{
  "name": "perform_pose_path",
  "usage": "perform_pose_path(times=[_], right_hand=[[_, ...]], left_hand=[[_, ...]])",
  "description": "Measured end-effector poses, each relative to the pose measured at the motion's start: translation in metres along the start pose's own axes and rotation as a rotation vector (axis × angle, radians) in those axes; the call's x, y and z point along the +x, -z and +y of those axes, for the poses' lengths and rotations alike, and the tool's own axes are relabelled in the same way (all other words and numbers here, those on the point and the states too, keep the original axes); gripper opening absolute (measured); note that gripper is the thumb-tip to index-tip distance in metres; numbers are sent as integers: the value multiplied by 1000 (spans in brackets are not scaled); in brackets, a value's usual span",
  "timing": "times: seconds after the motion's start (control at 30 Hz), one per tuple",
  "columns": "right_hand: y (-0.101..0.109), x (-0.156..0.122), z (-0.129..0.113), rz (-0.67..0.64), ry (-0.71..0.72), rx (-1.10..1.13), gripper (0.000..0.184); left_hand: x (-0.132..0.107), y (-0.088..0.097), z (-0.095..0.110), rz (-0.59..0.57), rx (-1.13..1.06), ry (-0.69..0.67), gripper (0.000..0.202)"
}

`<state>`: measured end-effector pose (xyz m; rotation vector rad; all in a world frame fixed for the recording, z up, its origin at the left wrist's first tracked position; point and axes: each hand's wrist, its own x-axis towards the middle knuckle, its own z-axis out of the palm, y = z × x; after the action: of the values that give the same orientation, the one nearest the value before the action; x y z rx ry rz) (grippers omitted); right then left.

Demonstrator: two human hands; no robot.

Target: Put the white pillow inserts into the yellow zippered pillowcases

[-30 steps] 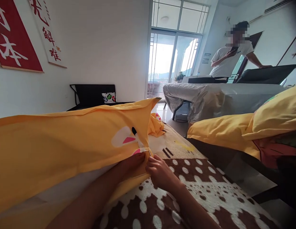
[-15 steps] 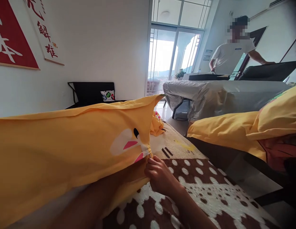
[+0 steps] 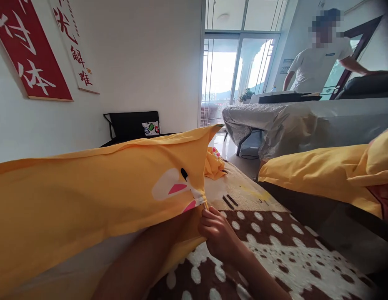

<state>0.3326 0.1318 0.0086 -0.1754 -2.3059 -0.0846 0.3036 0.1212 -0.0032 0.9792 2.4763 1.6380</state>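
A yellow printed fabric cover stretches across the left and middle, one corner pulled up to a point. My right hand is closed in a pinch on the cover's edge, beside the white and pink cartoon print. My left forearm reaches in under the cloth, and the fabric hides my left hand, so its fingers do not show. Paler cloth shows beneath the cover at lower left. Below lies a brown and cream patterned blanket.
More yellow cloth lies at right on a dark surface, and a small yellow bundle sits farther back. Behind stands a plastic-covered table with a person at it. A black chair is by the wall.
My view has turned slightly left, so everything sits a little farther right in the picture. My right hand keeps its pinch on the cover; the cloth has hardly moved.
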Motion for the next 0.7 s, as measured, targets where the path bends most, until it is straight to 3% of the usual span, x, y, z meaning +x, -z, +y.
perform_pose_path(times=[0.17,0.4,0.7], right_hand=[[3,-4,0,10,8,0,19],[4,-7,4,9,11,-40,20],[6,-7,1,28,24,-23,20]], left_hand=[[-7,-4,8,46,94,67,24],[-7,-10,13,46,80,90,27],[-11,-5,13,25,43,101,33]])
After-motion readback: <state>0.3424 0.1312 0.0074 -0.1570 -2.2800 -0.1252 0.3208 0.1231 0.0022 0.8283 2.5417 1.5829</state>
